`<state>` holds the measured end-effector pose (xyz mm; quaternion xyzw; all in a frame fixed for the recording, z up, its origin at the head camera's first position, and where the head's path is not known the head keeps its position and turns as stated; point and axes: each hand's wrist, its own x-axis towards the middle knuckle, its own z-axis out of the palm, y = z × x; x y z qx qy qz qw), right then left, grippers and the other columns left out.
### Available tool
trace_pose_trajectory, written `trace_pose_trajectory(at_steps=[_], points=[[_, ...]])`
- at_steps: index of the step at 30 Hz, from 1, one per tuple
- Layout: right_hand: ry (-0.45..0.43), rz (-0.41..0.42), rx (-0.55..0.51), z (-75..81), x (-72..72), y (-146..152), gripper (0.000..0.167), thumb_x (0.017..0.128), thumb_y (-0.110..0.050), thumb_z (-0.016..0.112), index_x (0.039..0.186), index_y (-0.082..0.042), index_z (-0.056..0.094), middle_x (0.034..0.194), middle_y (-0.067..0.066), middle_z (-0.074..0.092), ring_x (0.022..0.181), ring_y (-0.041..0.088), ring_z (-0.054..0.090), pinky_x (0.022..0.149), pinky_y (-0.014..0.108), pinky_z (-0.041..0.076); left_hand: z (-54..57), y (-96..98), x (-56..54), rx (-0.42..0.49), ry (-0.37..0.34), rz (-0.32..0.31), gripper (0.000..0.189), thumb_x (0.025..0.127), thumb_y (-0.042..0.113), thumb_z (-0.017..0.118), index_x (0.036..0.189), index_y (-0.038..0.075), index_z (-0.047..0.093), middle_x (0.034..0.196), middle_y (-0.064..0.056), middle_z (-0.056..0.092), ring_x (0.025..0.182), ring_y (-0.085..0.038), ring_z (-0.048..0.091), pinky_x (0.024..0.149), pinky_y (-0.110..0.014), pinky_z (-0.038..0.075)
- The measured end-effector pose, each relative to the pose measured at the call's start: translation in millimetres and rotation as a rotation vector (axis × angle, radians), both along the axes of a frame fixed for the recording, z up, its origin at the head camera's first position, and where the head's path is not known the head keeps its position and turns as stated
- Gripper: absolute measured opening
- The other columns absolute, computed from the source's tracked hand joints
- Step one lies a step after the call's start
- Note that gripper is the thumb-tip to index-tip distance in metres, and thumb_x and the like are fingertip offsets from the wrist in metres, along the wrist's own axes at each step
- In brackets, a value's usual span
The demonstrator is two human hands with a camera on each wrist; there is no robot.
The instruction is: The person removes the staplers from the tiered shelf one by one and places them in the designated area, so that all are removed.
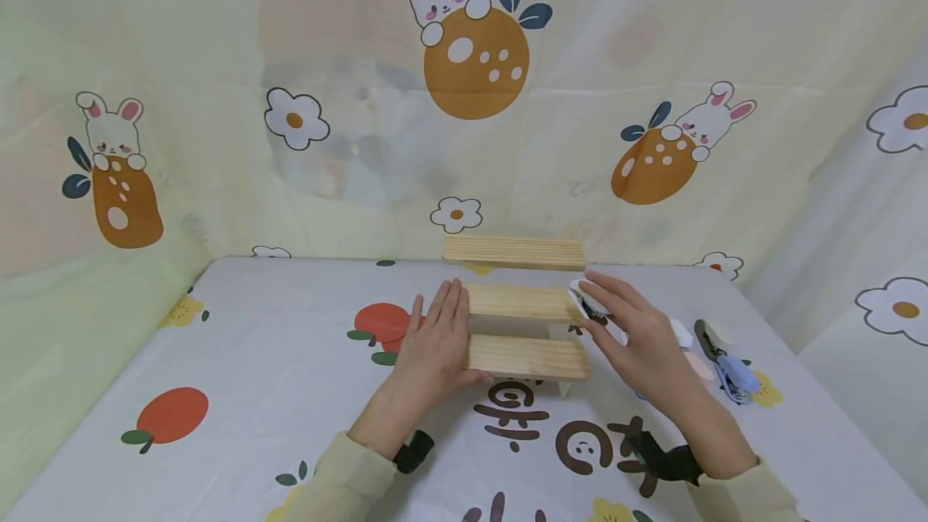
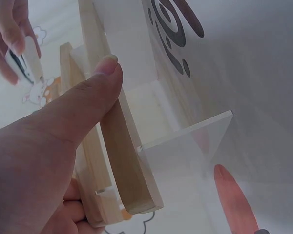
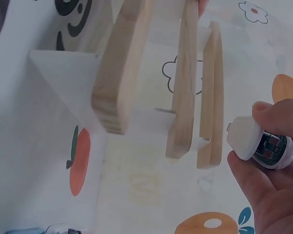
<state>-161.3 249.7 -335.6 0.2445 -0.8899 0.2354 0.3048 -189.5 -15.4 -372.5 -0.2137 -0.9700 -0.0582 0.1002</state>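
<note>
A three-tier stepped rack has pale wooden boards (image 1: 528,357) on white panels (image 3: 68,73). My left hand (image 1: 435,341) lies along its left end, fingers straight. The left thumb (image 2: 95,92) presses across the front of the lowest board. At the rack's right end, my right hand (image 1: 638,337) pinches a small white stapler (image 3: 245,137) between thumb and fingers, close beside the middle board (image 1: 518,302). Dark inner parts of the stapler show in the right wrist view. Behind them rises the top board (image 1: 513,253).
To the right of my right hand lie a blue stapler (image 1: 738,379) and a dark and grey one (image 1: 710,335). White and pink things there are partly hidden by the hand. A patterned cloth (image 1: 275,345) covers the table, and a printed curtain (image 1: 348,184) hangs behind.
</note>
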Motion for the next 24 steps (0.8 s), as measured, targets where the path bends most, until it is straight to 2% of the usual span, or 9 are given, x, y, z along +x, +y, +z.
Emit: trace_pose_trajectory(at_steps=[2, 4, 8, 13, 18, 24], points=[[0.000, -0.006, 0.006, -0.4, 3.8, 2.1, 0.058, 0.075, 0.008, 0.079, 0.130, 0.000, 0.062, 0.135, 0.017, 0.060, 0.112, 0.031, 0.064, 0.087, 0.004, 0.048, 0.2, -0.4, 0.3, 0.001, -0.001, -0.002, 0.127, 0.065, 0.064, 0.082, 0.156, -0.001, 0.021, 0.165, -0.015, 0.022, 0.154, -0.028, 0.018, 0.124, -0.054, 0.018], [0.002, -0.013, 0.013, -1.0, 7.2, 4.3, 0.058, 0.076, 0.008, 0.079, 0.131, -0.001, 0.062, 0.135, 0.016, 0.060, 0.111, 0.029, 0.064, 0.084, -0.006, 0.037, 0.0, -0.6, 0.4, 0.001, 0.001, -0.003, 0.128, 0.065, 0.064, 0.082, 0.156, -0.001, 0.021, 0.165, -0.015, 0.022, 0.154, -0.029, 0.018, 0.124, -0.054, 0.018], [-0.004, -0.038, 0.031, -1.9, 13.3, 8.8, 0.059, 0.075, 0.006, 0.080, 0.131, -0.002, 0.062, 0.136, 0.015, 0.059, 0.113, 0.029, 0.063, 0.081, -0.004, 0.040, -0.7, -0.5, 0.1, 0.002, 0.007, -0.004, 0.128, 0.065, 0.065, 0.082, 0.156, -0.001, 0.021, 0.165, -0.015, 0.022, 0.154, -0.029, 0.019, 0.124, -0.054, 0.018], [-0.006, -0.057, 0.035, -3.6, 19.0, 14.8, 0.059, 0.074, 0.005, 0.081, 0.130, -0.003, 0.063, 0.136, 0.013, 0.060, 0.115, 0.029, 0.062, 0.089, -0.008, 0.031, -1.1, -0.7, -0.2, 0.007, 0.009, -0.006, 0.128, 0.065, 0.064, 0.083, 0.155, -0.002, 0.021, 0.165, -0.015, 0.022, 0.154, -0.028, 0.018, 0.124, -0.055, 0.018], [0.039, -0.046, 0.012, -5.7, 25.8, 20.3, 0.061, 0.069, 0.010, 0.083, 0.126, -0.001, 0.065, 0.130, 0.015, 0.062, 0.112, 0.029, 0.061, 0.091, -0.007, 0.031, -1.2, -1.0, 0.1, 0.001, 0.020, -0.009, 0.127, 0.065, 0.064, 0.082, 0.155, -0.002, 0.021, 0.165, -0.015, 0.022, 0.154, -0.029, 0.019, 0.124, -0.055, 0.019], [0.030, -0.088, 0.014, -9.6, 34.6, 27.8, 0.063, 0.066, 0.009, 0.084, 0.125, 0.000, 0.065, 0.127, 0.014, 0.062, 0.109, 0.026, 0.060, 0.090, -0.007, 0.031, -0.2, -0.5, 0.7, 0.002, 0.008, -0.007, 0.127, 0.066, 0.064, 0.082, 0.155, -0.002, 0.021, 0.165, -0.015, 0.022, 0.154, -0.029, 0.019, 0.124, -0.054, 0.018]])
